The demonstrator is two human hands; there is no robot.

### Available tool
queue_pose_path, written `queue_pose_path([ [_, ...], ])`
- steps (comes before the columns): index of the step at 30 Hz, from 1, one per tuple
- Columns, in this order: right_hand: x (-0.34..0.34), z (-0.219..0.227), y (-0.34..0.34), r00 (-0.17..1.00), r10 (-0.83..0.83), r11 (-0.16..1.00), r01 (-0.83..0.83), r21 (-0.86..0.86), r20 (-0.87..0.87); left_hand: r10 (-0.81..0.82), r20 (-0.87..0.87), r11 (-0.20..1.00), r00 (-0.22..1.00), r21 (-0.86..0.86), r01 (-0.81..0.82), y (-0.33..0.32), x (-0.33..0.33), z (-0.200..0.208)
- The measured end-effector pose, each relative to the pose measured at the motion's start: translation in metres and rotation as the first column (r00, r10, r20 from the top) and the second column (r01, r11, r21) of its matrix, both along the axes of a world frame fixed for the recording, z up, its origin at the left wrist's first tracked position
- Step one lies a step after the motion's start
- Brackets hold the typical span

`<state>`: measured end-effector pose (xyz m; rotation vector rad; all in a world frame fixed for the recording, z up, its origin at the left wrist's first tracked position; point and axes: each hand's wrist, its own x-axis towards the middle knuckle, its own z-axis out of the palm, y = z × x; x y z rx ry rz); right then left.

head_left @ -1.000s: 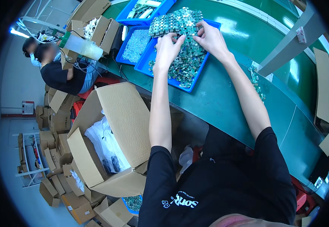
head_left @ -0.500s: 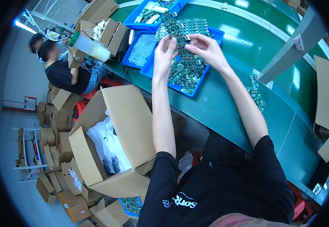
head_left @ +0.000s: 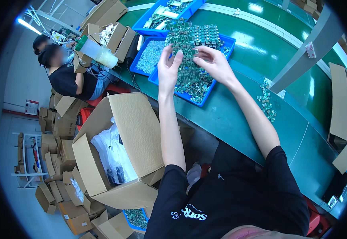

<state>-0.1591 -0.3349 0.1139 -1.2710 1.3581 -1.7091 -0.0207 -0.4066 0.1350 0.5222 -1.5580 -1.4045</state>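
across the right, a long, smooth green desk [head_left: 221, 113]. near its front edge, a large open brown cardboard box [head_left: 135, 131] with crumpled translucent plastic inside. on the desk, a rectangular blue plastic tray [head_left: 202, 102], heaped with small green circuit boards [head_left: 196, 89]. raised over this tray, a perforated green sheet of joined circuit boards [head_left: 183, 38], blurred toward the lower end. clamped on that sheet from both sides with a narrow gap between, a bare left hand [head_left: 169, 65], thumb against the face, and a bare right hand [head_left: 214, 65], pinching the right edge. farther right on the desk, scattered loose green pieces [head_left: 266, 101].
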Motion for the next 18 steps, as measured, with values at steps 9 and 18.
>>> queue_pose_path([
  [9,0.0,0.016,0.02,0.998,0.011,1.0,-0.011,0.013,-0.057,0.123,0.138,0.988,0.983,-0.107,-0.108,0.038,0.012,0.014],
  [18,0.002,0.034,0.03,0.993,-0.072,0.997,0.069,-0.038,-0.091,0.146,0.083,0.982,0.986,-0.132,-0.134,0.053,0.015,0.025],
])
